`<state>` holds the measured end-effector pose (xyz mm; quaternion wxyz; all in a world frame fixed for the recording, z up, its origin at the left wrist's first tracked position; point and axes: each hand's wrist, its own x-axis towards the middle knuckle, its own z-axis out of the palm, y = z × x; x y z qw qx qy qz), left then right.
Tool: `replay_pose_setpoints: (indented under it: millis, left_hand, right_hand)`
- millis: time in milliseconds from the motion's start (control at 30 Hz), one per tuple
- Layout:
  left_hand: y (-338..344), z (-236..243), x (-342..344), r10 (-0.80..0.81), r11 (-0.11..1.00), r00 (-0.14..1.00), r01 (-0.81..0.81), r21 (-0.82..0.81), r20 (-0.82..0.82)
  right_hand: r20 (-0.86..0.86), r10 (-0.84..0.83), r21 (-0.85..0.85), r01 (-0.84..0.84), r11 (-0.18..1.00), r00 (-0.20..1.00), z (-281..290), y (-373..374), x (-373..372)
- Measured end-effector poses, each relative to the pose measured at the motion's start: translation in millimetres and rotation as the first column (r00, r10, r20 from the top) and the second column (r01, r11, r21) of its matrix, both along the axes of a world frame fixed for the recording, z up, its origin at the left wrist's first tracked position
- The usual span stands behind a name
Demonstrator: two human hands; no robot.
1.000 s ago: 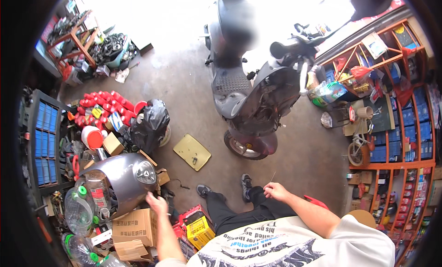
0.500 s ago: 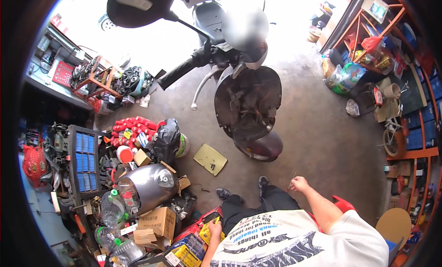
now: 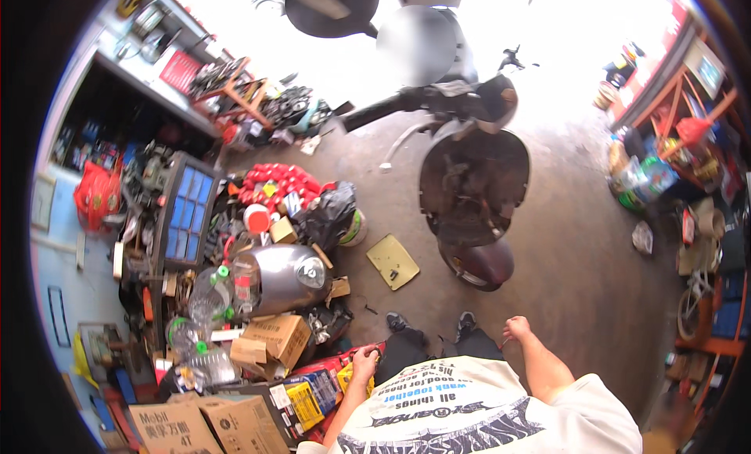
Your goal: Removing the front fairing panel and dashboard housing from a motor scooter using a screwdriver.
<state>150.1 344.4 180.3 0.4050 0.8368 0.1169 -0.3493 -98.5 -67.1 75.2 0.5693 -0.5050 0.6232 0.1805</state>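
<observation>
My right hand is closed, held out over the floor to the right of my legs. A thin metal tool, mostly hidden by the fingers, pokes out beneath it; its kind is too small to tell. Low at my left side, my left hand is curled next to yellow boxes and a red box; what its fingers hold is hidden. In front of me stands a scooter with its front panel off, the dark opened front shell facing me above the front fender.
A yellowish tray with small dark parts lies on the floor. Left of it are a silver headlight cover, plastic bottles, cardboard boxes and red-packed items. Orange shelving runs along the right.
My view has swung left, so the scene sits further right and more cardboard boxes show at lower left. My left hand has lifted slightly beside the boxes; my right hand stays closed.
</observation>
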Motion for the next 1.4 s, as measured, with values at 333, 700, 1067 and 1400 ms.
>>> replay_pose_setpoints:
  millis: [333, 700, 1067, 1400]
  left_hand:
    - [148, -84, 17, 0.225, 0.957, 0.974, -0.215, 0.195, -0.026]
    - [171, -95, 121, 0.62, 0.781, 0.775, -0.625, -0.001, -0.123]
    - [95, -155, 214, -0.123, 0.786, 0.984, 0.016, 0.618, 0.13]
    - [-49, -32, 500, -0.334, 0.942, 0.807, 0.267, 0.204, 0.486]
  right_hand:
    - [0.139, 0.427, -0.008, -0.43, 0.903, 0.894, 18, 52, 228]
    - [0.208, 0.778, -0.258, -0.734, 0.628, 0.593, 70, 136, 509]
    - [-0.446, 0.784, -0.523, -0.837, 0.163, 0.431, -86, -76, 744]
    - [-0.173, 0.478, -0.109, -0.499, 0.86, 0.861, -84, -264, 879]
